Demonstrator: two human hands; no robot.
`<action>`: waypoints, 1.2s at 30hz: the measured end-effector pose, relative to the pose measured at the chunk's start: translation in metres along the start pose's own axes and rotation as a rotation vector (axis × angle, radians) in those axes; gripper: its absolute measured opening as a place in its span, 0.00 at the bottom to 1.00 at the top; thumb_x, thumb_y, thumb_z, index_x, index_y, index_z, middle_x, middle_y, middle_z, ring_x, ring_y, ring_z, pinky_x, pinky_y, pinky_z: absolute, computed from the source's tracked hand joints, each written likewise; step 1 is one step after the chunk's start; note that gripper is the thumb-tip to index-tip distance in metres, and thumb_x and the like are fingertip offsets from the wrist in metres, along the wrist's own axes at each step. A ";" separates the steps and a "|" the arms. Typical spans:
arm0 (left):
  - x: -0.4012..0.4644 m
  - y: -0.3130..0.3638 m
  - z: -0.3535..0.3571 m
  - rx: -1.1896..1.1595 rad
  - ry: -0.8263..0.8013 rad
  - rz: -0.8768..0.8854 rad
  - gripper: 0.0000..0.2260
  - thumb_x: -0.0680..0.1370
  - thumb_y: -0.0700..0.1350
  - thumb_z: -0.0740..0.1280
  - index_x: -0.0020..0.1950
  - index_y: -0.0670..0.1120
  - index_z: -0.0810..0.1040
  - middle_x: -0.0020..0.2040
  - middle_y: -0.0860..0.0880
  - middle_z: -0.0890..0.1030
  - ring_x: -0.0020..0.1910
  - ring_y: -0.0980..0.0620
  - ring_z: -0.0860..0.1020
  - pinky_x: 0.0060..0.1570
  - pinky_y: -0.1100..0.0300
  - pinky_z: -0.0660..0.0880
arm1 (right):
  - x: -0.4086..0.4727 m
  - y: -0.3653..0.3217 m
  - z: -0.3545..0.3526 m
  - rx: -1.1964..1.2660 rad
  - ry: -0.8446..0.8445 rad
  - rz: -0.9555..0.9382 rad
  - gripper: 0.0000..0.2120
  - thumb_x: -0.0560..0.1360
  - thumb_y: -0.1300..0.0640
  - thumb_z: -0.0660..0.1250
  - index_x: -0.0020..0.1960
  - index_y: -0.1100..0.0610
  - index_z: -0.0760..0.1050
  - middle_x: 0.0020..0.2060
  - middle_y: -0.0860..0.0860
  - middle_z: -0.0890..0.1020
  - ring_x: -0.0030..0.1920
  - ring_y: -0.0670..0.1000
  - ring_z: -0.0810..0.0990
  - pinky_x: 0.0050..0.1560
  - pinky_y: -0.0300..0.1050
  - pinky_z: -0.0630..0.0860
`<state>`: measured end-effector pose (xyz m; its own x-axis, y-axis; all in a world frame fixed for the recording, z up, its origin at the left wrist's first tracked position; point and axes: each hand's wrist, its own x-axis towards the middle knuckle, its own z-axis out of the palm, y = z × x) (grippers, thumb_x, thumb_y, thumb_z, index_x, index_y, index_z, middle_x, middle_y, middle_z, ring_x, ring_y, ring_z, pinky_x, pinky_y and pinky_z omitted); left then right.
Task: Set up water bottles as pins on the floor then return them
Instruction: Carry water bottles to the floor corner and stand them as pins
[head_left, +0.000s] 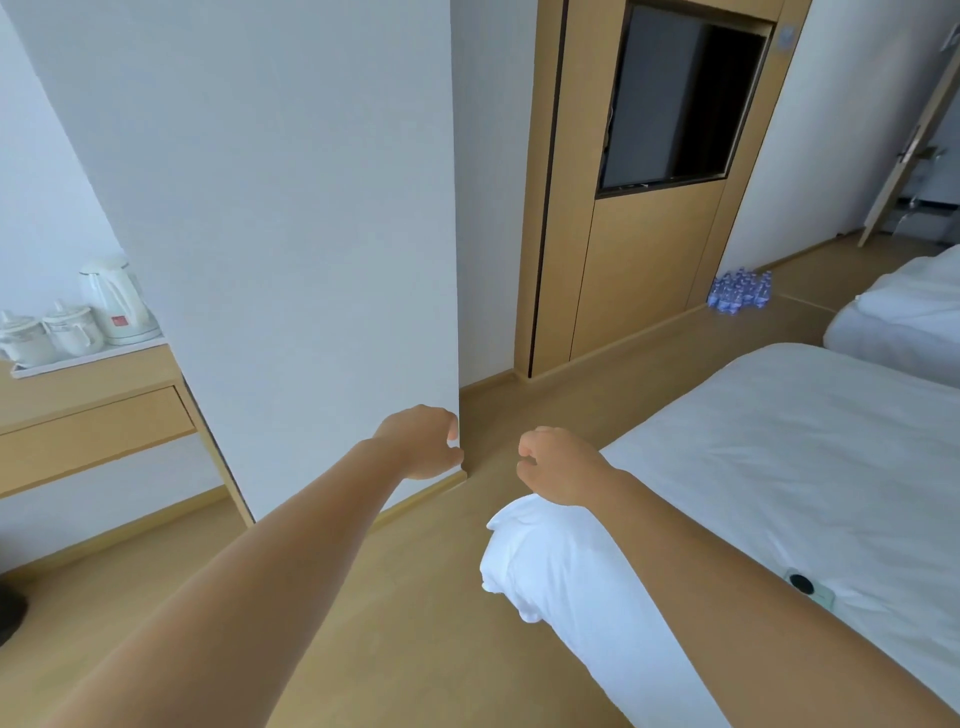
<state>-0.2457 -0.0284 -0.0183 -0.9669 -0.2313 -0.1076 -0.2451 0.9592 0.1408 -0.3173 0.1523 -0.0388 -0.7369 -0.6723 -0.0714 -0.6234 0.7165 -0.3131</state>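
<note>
Several small water bottles (740, 292) with blue labels stand packed together on the wooden floor, far ahead to the right by the base of the wood TV panel. My left hand (423, 441) and my right hand (558, 465) are stretched out in front of me at mid-frame, far from the bottles. Both have the fingers loosely curled and hold nothing. The left hand hangs in front of the white wall's corner. The right hand is above the near corner of the bed.
A white bed (779, 467) fills the right side, with a phone (810, 587) lying on it; a second bed (898, 322) lies beyond. A white wall column (285, 234) juts out on the left. A desk (88, 415) carries a kettle (117, 301) and cups. A TV (680, 98) hangs ahead.
</note>
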 end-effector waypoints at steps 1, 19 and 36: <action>0.013 -0.002 0.001 0.002 -0.009 0.010 0.17 0.77 0.51 0.61 0.65 0.49 0.72 0.62 0.51 0.76 0.60 0.49 0.74 0.58 0.57 0.71 | 0.012 0.006 0.002 -0.001 -0.002 0.007 0.10 0.77 0.59 0.56 0.51 0.63 0.72 0.49 0.55 0.73 0.44 0.52 0.69 0.43 0.44 0.67; 0.319 -0.101 -0.025 0.083 -0.105 0.249 0.17 0.78 0.50 0.59 0.66 0.48 0.71 0.61 0.50 0.76 0.59 0.48 0.74 0.57 0.57 0.72 | 0.302 0.054 -0.010 0.022 -0.007 0.285 0.13 0.77 0.56 0.55 0.56 0.62 0.72 0.53 0.55 0.75 0.52 0.57 0.75 0.50 0.49 0.72; 0.608 -0.060 -0.006 0.123 -0.254 0.424 0.20 0.78 0.48 0.59 0.69 0.47 0.69 0.64 0.48 0.73 0.61 0.47 0.73 0.58 0.54 0.73 | 0.497 0.218 -0.027 0.134 -0.021 0.556 0.10 0.77 0.57 0.55 0.52 0.60 0.72 0.46 0.54 0.77 0.47 0.56 0.75 0.47 0.48 0.72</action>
<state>-0.8191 -0.2274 -0.0859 -0.9280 0.2147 -0.3045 0.1901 0.9757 0.1087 -0.8263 -0.0207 -0.1164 -0.9383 -0.2054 -0.2783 -0.1036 0.9345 -0.3404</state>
